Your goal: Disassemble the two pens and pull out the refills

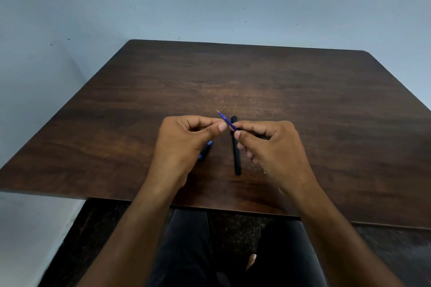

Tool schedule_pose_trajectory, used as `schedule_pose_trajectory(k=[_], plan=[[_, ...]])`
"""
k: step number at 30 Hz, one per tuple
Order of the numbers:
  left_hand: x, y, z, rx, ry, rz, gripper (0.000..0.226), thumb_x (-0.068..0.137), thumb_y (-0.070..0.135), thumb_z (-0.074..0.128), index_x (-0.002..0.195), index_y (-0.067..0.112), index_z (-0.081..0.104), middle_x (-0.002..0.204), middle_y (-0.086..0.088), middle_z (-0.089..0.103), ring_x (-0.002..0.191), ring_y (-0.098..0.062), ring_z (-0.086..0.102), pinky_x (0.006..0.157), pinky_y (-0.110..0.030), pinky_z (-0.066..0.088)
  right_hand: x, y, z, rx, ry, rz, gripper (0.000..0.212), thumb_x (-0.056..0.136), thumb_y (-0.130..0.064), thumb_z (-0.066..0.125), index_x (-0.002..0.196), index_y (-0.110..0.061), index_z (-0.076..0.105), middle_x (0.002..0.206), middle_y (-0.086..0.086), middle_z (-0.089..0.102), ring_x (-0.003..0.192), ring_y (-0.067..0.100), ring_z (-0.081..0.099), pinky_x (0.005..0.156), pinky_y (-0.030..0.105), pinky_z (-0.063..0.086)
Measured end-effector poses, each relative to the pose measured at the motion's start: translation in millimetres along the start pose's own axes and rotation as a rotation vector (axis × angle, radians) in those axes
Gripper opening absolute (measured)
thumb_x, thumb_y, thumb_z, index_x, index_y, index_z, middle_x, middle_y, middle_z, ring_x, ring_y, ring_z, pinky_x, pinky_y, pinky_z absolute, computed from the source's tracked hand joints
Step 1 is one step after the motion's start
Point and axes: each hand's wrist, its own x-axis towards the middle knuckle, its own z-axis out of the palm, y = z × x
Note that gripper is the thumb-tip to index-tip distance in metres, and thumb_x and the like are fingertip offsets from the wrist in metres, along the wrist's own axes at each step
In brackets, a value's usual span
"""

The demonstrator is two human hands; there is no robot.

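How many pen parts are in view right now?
3: a blue refill pinched by the right hand, a black barrel on the table, a black-and-blue piece partly under the left hand. More may be hidden.

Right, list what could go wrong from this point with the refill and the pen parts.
1. The right hand pinches the thin blue refill only between thumb and fingertip, so it could slip or bend.
2. Its bare metal tip points up close to the left hand, and might prick a finger or smear ink.
3. The black barrel and the blue-and-black piece lie loose on the table under the hands; a nudge may roll them.
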Motion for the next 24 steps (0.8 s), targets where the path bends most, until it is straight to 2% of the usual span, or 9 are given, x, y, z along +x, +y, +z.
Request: schedule_pose_trajectory(k=[2,6,8,13,17,22,24], plan=[[-0.6,3.6,3.9,-0.1,-0.042,-0.028,0.02,0.07,0.032,0.083,0.086,0.019,0.082,0.079,0.004,0.079,0.069,0.004,0.069,0.065,-0.014,0.05,-1.3,-1.2,1.2,0.008,-0.005,-0.015,0.018,0.091,-0.021,0.071,0.106,-0.027,0.08,0.067,-0.009,0.075,0.057,-0.003,0.064,0.059,0.016,0.045],[-1.7,4.8,10.5,-0.182,-0.014,-0.037,0.015,0.075,0.027,0.083,0.085,0.016,0.082,0.07,0.006,0.076,0.06,0.006,0.06,0.059,-0.013,0.045,-2.9,-1.0,2.9,0.048,-0.007,0.0,0.018,0.092,-0.021,0.07,0.106,-0.026,0.08,0.066,-0.006,0.075,0.052,0.004,0.059,0.052,0.022,0.047],[-3.2,5.7,12.5,-0.229,-0.027,-0.075,0.024,0.07,0.029,0.083,0.088,0.014,0.082,0.077,0.002,0.078,0.062,0.005,0.061,0.061,-0.014,0.047,-3.2,0.0,2.4,0.06,-0.005,0.007,0.018,0.092,-0.021,0.07,0.106,-0.025,0.08,0.066,-0.006,0.074,0.051,0.008,0.058,0.05,0.023,0.047],[-5.3,6.6,16.4,-0.318,-0.079,-0.181,0.036,0.063,0.031,0.082,0.094,0.012,0.081,0.092,-0.005,0.079,0.076,-0.001,0.064,0.066,-0.02,0.045,-2.2,0.5,-1.1,0.037,0.001,-0.028,0.017,0.091,-0.022,0.071,0.106,-0.026,0.079,0.066,-0.011,0.075,0.054,-0.002,0.064,0.054,0.012,0.046],[-5.1,9.0,17.0,-0.34,-0.057,-0.181,0.035,0.062,0.033,0.082,0.09,0.011,0.081,0.092,-0.009,0.078,0.078,-0.008,0.065,0.067,-0.02,0.049,-1.7,0.3,-1.7,0.05,0.005,-0.015,0.018,0.091,-0.022,0.071,0.106,-0.023,0.08,0.064,-0.012,0.073,0.053,-0.001,0.063,0.055,0.012,0.045],[-3.0,10.5,16.0,-0.391,-0.072,-0.164,0.027,0.065,0.028,0.079,0.085,0.011,0.079,0.08,-0.005,0.076,0.068,-0.006,0.066,0.064,-0.018,0.053,-4.8,-1.7,-4.0,0.074,0.018,0.011,0.011,0.091,-0.023,0.072,0.099,-0.024,0.081,0.065,-0.006,0.075,0.051,0.009,0.059,0.05,0.023,0.047],[-2.3,11.5,15.0,-0.402,-0.067,-0.148,0.025,0.065,0.027,0.079,0.085,0.01,0.079,0.081,-0.006,0.077,0.066,-0.006,0.066,0.063,-0.017,0.054,-5.3,-2.7,-5.0,0.068,0.02,0.005,0.011,0.091,-0.021,0.073,0.098,-0.024,0.081,0.065,-0.006,0.075,0.051,0.004,0.06,0.05,0.019,0.046]])
